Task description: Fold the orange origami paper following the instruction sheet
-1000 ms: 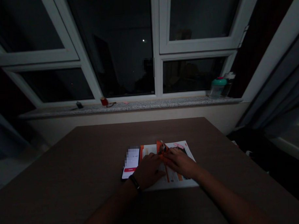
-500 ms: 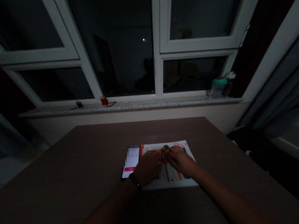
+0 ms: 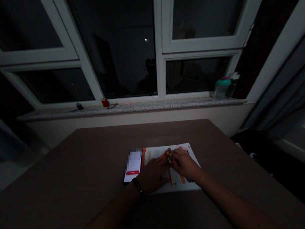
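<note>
A white printed booklet (image 3: 178,178) with orange parts lies on the brown table. On its middle is a small dark and orange object (image 3: 169,155), too dim to name. My left hand (image 3: 153,174), with a dark band at the wrist, rests on the booklet with its fingers spread, fingertips near the small object. My right hand (image 3: 184,162) is closed, its bent fingers pinching at the right side of that object. A lit phone (image 3: 132,168) lies against the booklet's left edge. A pink item (image 3: 180,148) shows behind my right hand.
Behind the table (image 3: 105,143) runs a speckled windowsill (image 3: 147,106) under dark windows. On it stand a small red jar (image 3: 105,102), a small dark item (image 3: 79,106) and a teal-lidded bottle (image 3: 221,87). Grey curtains hang at both sides.
My left hand has opened away from the small object, its fingers now spread flatter with the thumb apart. My right hand stays nearly in place. The small object has tilted slightly.
</note>
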Demonstrator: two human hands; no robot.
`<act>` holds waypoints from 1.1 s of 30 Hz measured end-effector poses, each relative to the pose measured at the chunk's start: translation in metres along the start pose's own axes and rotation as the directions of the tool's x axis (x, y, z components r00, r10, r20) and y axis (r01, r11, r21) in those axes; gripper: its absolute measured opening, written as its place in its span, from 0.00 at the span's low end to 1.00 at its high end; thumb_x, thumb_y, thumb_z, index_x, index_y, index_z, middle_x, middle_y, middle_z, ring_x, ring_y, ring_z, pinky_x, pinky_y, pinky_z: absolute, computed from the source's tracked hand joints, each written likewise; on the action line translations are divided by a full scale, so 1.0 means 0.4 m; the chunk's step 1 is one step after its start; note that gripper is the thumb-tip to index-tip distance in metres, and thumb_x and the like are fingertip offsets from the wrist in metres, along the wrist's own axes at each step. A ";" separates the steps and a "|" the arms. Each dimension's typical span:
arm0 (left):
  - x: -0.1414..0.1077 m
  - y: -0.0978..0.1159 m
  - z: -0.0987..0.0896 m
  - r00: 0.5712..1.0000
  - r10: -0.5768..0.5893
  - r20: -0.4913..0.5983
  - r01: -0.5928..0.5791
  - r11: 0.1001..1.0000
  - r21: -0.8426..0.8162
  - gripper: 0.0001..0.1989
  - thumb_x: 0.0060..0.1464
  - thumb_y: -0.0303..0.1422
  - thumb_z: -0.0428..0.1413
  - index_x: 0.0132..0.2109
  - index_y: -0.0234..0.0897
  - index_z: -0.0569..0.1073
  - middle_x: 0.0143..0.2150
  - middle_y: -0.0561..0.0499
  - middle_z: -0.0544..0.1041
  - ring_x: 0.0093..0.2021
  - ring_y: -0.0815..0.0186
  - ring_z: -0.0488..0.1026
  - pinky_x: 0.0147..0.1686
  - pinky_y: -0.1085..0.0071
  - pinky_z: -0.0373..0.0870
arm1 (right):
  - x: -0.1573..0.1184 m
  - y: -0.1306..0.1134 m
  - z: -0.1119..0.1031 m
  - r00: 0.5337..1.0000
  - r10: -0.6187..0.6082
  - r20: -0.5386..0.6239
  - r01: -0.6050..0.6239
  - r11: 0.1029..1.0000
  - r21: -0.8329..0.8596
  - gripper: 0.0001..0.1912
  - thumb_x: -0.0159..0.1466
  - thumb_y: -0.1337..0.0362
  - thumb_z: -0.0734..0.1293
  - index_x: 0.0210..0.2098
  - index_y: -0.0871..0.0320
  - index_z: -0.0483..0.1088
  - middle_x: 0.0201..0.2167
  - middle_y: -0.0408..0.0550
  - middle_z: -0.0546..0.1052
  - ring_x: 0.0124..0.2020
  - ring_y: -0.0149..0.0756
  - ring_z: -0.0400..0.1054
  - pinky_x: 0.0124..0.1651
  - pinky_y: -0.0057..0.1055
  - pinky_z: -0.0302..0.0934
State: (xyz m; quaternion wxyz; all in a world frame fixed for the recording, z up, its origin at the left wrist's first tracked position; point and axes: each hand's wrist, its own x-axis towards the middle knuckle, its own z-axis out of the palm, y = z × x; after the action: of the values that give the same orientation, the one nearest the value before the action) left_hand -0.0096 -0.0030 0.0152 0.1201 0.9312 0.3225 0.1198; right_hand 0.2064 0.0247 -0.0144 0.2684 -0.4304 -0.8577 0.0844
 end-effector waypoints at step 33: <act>0.006 0.006 0.005 0.999 -0.032 0.041 0.027 0.992 0.120 0.30 0.53 0.43 0.64 0.60 0.45 0.65 0.63 0.47 0.65 0.63 0.51 0.60 0.55 0.55 0.63 | -0.006 0.004 0.014 0.997 0.069 0.034 -0.070 0.998 0.010 0.10 0.56 0.71 0.67 0.38 0.56 0.67 0.41 0.48 0.68 0.47 0.43 0.61 0.52 0.39 0.54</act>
State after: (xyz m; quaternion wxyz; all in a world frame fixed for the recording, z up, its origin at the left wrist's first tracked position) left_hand -0.0058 -0.0036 0.0145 0.0729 0.9342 0.3402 0.0784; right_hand 0.2056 0.0242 -0.0207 0.2532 -0.4569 -0.8461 0.1056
